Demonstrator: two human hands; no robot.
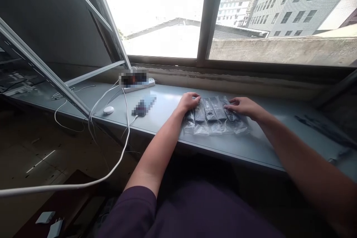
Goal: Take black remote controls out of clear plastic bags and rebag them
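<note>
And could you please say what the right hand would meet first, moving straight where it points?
The right hand would likely meet the plastic packets, which it seems to touch; the left hand lies beyond, though depth's unclear.

Bare table (167,106) lies between the left hand (189,101) and the blurred device (145,105), and again behind the right forearm (281,134), toward dark items (320,126) near the right end. Between the plastic packets (213,115) and the front edge only a strip is free. A white cable (83,185) crosses that edge leftward; a slanting metal frame (55,80) obstructs the left end.
</note>
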